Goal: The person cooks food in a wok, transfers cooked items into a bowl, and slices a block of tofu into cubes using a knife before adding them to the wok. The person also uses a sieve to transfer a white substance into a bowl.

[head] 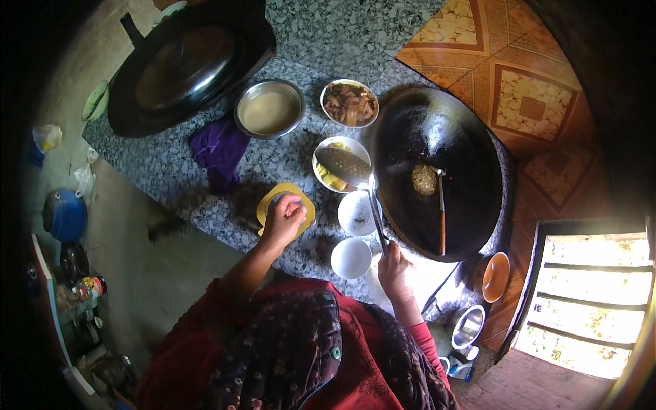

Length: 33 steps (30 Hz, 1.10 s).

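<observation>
My right hand (394,266) grips the handle of a long metal skimmer (342,164). Its broad, dark, speckled head is over a white bowl of yellow food pieces (328,177), partly hiding them. With fingers curled, my left hand (287,215) is at a yellow container (266,205); whether it grips the top is hard to see. To the right sits a large black wok (410,225) with a small pool of oily-looking liquid (425,180) at its bottom. A wooden-handled spatula (442,220) rests inside the wok. Two small white bowls, one upper (359,214) and one lower (351,259), stand between my hands.
Beyond are a bowl of brown meat-like food (351,104), a steel basin of cloudy liquid (270,111) and a purple cloth (220,148). A big dark lidded wok (179,72) occupies the back left. An orange bowl (495,277) and a steel bowl (469,326) lie right, near a barred window (589,297).
</observation>
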### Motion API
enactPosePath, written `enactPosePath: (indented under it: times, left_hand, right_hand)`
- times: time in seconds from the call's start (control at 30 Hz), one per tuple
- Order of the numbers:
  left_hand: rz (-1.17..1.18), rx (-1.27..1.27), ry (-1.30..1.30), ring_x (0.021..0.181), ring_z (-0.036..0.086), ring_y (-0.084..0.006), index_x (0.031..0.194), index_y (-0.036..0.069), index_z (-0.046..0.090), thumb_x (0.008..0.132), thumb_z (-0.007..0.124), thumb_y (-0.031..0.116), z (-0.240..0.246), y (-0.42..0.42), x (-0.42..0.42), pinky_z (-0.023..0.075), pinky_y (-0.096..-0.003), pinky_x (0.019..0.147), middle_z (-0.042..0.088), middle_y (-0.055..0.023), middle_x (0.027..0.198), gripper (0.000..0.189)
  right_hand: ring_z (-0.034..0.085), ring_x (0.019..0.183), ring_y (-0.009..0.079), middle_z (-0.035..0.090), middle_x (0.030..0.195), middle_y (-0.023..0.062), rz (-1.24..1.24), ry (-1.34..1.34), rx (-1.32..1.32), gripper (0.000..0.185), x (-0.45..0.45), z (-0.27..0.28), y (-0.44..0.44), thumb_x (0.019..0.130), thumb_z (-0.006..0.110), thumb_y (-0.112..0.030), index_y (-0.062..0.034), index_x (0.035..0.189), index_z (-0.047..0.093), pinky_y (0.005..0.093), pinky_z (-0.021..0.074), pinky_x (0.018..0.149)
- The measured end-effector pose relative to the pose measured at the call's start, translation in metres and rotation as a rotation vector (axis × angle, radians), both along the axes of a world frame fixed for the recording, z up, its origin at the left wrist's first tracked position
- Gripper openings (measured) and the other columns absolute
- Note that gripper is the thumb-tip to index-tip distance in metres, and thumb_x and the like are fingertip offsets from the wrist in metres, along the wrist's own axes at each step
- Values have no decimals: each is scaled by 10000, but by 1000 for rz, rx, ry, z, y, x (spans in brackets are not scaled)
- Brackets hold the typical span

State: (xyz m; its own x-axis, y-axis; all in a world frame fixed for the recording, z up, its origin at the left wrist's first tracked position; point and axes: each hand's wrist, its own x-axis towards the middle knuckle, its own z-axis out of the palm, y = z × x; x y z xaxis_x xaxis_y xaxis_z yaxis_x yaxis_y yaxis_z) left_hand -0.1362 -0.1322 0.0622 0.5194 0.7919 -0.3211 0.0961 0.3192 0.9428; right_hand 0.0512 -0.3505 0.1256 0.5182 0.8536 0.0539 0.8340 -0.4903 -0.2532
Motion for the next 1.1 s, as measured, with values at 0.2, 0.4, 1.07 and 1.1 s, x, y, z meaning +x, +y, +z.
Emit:
enactPosePath:
  times: [0.2, 0.4, 1.07, 1.1]
  left_hand:
    - [11, -24, -23, 752, 588, -86, 1115, 58, 498, 900, 593, 98, -6, -3, 6, 461, -220, 627, 618, -26, 858, 239]
    - [-4, 8, -13, 771, 605, -91, 1123, 64, 507, 902, 592, 104, -4, 0, 1, 469, -227, 637, 635, -37, 921, 241]
    - [-93, -112, 67, 774, 602, -98, 1144, 65, 531, 900, 582, 98, 30, -10, 11, 462, -219, 644, 610, -19, 884, 252]
    - [-86, -137, 65, 761, 595, -88, 1146, 66, 524, 899, 589, 90, 29, -10, 13, 453, -212, 627, 598, -10, 853, 256]
  right_hand:
    - [641, 674, 396, 640, 740, 216, -80, 292, 98, 340, -5, -8, 13, 804, 634, -147, -23, 1105, 536, 462, 512, 603]
    - [612, 568, 250, 604, 681, 154, -203, 532, 263, 242, -10, 18, 13, 835, 623, -99, 0, 1046, 560, 365, 485, 529]
    - [428, 408, 55, 485, 606, -9, -545, 1088, 980, 354, 65, 93, -37, 882, 619, -175, 14, 1173, 555, 180, 338, 373]
    - [431, 409, 57, 485, 605, -9, -516, 1116, 992, 355, 64, 92, -36, 883, 616, -175, 15, 1176, 551, 181, 339, 374]
